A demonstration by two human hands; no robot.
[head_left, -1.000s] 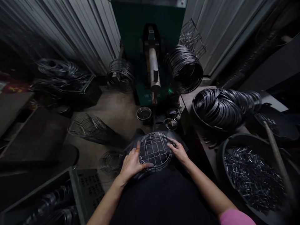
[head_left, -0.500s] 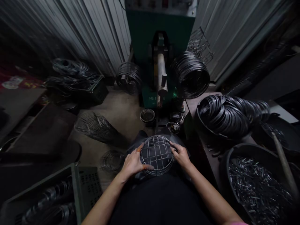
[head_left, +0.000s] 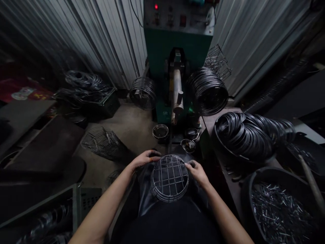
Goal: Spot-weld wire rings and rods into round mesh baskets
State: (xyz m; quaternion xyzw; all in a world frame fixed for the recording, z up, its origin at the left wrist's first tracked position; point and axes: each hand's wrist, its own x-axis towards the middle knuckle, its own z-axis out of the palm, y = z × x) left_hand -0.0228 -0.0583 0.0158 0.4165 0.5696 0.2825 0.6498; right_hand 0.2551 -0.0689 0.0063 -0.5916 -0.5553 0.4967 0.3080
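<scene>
Head view: grids (head_left: 169, 178) sit on the lap (head_left: 146, 203), lower centre of frame. Left hand (head_left: 146, 159) loosely spread by their upper-left edge; right hand (head_left: 198, 173) curled at right edge, can't tell grip. Likely steadying; lifting would need firm two-sided pinch.
</scene>
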